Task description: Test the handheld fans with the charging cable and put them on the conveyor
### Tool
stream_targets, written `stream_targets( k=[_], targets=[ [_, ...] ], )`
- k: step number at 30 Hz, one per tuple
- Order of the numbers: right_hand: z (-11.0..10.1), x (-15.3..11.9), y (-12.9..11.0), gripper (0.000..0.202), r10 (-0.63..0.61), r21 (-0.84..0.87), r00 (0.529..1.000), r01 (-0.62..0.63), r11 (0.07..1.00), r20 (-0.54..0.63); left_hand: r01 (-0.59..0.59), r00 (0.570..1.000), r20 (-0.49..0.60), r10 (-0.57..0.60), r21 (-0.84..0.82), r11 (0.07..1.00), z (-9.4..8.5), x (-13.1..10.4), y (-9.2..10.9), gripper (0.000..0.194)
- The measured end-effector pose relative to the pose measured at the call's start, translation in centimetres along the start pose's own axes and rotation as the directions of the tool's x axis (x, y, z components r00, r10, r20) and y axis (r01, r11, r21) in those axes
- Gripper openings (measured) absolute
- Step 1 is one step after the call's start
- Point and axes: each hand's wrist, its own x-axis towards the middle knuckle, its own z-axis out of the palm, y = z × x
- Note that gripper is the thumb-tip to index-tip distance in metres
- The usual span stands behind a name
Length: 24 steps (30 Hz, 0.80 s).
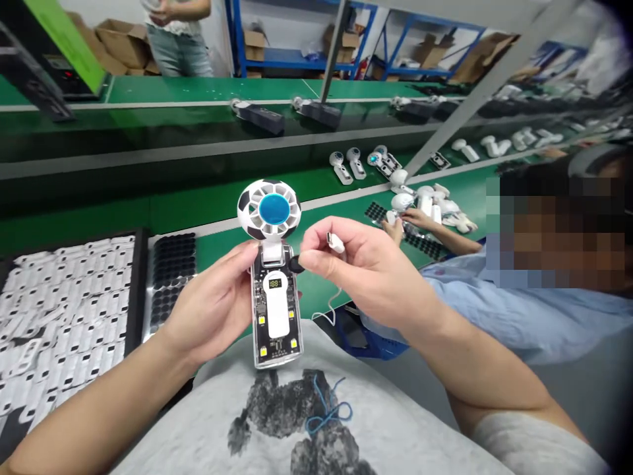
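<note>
Upright in front of me is a handheld fan (277, 316) with a football-patterned round head (270, 210) and a blue disc in its middle. Its clear-cased handle shows a black circuit board, a white strip, a small display and yellow lamps. My left hand (217, 300) grips the handle's left side near the neck. My right hand (363, 264) is closed beside the fan, holding a white USB cable (336, 243) with its plug sticking up. A black round sticker (296, 264) sits at the right thumb and fingertip, close to the handle's upper right edge.
At left are a tray (141, 290) of white parts and a sheet of black round stickers (171, 274). Several fans (341, 168) lie along the green conveyor (198, 204). A co-worker (524, 316) works close at right; another person (178, 39) stands behind the line.
</note>
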Motion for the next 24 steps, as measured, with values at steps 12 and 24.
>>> stream_targets(
  k=[12, 24],
  targets=[
    [-2.4, -1.5, -0.7, 0.01, 0.066, 0.059, 0.998, -0.067, 0.996, 0.01, 0.018, 0.996, 0.088, -0.017, -0.016, 1.0, 3.5, -0.3, 0.3, 0.03],
    [-2.4, -0.7, -1.5, 0.006, -0.156, -0.395, 0.985, 0.171, 0.903, 0.071, -0.09, 0.993, 0.066, 0.097, -0.097, 0.991, 3.5, -0.5, 0.7, 0.027]
  ],
)
